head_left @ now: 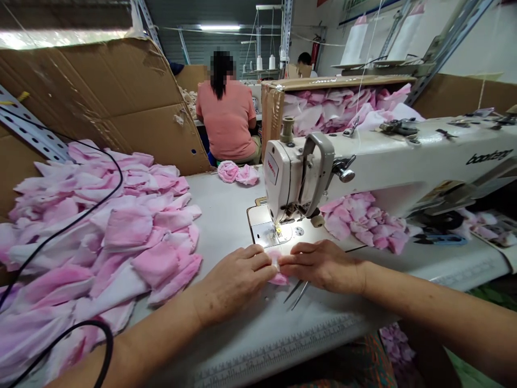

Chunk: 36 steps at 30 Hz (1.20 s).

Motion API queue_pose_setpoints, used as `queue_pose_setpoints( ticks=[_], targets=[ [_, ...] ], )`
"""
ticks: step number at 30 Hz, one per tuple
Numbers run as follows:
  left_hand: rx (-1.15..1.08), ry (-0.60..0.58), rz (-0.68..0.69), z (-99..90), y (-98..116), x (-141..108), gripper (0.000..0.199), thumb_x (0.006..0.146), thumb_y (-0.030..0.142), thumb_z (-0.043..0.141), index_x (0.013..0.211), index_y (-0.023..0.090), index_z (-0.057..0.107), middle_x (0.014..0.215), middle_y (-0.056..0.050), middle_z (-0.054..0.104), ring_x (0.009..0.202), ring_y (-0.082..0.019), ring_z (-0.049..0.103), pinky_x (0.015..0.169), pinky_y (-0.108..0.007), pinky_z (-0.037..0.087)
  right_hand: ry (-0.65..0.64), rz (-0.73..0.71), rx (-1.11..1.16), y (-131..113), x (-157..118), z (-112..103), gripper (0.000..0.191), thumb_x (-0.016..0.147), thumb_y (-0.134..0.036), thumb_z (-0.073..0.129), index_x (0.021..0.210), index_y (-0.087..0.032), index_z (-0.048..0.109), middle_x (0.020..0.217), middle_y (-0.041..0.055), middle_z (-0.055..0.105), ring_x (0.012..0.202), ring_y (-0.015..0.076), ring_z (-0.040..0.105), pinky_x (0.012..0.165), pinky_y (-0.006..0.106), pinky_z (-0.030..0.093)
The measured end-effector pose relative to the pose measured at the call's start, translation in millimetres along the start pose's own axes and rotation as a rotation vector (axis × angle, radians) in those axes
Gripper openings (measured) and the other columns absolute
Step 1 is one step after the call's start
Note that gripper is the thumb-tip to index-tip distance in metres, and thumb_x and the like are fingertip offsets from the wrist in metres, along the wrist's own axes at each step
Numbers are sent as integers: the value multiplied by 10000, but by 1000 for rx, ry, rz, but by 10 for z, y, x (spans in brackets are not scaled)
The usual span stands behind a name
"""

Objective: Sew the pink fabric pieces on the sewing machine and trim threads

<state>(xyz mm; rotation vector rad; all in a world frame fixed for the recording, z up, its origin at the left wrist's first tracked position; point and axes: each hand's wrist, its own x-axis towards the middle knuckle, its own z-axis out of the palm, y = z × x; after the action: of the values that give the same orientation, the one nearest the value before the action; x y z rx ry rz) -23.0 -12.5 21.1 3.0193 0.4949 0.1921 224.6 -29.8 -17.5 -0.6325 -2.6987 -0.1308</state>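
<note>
Seen from the head camera, with twelve o'clock straight ahead, the left hand [232, 285] and right hand [323, 265] meet at six o'clock, just in front of the sewing machine [299, 178]. Their fingers lie nearly flat and press together on a small pink cloth piece [278, 277], which is pinched between the fingertips, its lower edge showing beneath them. The cloth sits on the white table [226, 210], just short of the machine's lit needle [278, 233]. Thin metal tweezers [296, 295] lie on the table, just under the right hand, apparently not gripped.

A big heap of pink-and-white cloth pieces [100, 237] lies at nine o'clock, crossed by a black cable [81, 205]. Another heap [363, 218] sits under the machine's arm at two o'clock, and a cardboard box [335, 110] packed with more stands behind the machine. A small pink bundle [236, 173] rests at twelve o'clock on the table. Beyond it, a co-worker [227, 121] in a pink top sits with their back turned.
</note>
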Motion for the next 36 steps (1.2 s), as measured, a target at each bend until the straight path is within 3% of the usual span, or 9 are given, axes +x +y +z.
queue_pose_setpoints(
  ticks=[9,14,19,26,29,32,36],
  targets=[
    [39,146,1,141,1,-10,142,919,92,454,982,148,567,991,-68,625,1038,-214,531,920,-325,488,159,48,124,153,-57,-114,331,903,-141,480,1223,-141,564,1175,78,663,1045,210,575,883,368,515],
    [44,156,-36,132,39,40,188,924,91,410,1007,151,568,974,-69,633,996,-207,555,892,-337,517,77,60,217,13,10,-90,306,867,-175,521,1162,-143,597,1121,79,665,1033,204,573,889,362,510],
    [-46,175,-42,90,63,25,281,912,83,403,1128,182,552,1099,-69,640,1043,-203,547,919,-353,512,21,62,224,4,-19,-10,307,868,-166,530,1167,-141,596,1178,88,653,1099,203,555,898,358,509],
    [-60,186,-60,120,81,-10,261,893,51,392,1023,176,581,1039,-56,659,986,-188,546,928,-330,484,195,96,315,57,-14,-17,266,884,-155,525,1143,-184,583,1105,70,685,1003,165,611,900,346,505],
    [-44,186,-48,158,111,-35,231,890,72,419,1037,162,572,1074,-57,654,1006,-188,550,951,-315,457,179,112,323,-34,18,-2,295,878,-149,522,1167,-180,573,1150,100,662,1032,188,603,913,361,502],
    [-12,156,-22,212,134,-73,165,895,129,453,1004,154,575,1043,-50,659,922,-167,576,963,-302,439,111,205,284,-139,1,65,307,883,-163,490,1175,-204,577,1116,105,651,1020,226,600,837,381,537],
    [52,140,-42,278,149,-115,126,923,199,468,957,166,585,1022,-26,663,924,-146,580,967,-267,436,123,162,183,-179,-78,185,385,869,-192,511,1247,-256,550,1075,95,665,947,241,631,669,340,578]
  ],
)
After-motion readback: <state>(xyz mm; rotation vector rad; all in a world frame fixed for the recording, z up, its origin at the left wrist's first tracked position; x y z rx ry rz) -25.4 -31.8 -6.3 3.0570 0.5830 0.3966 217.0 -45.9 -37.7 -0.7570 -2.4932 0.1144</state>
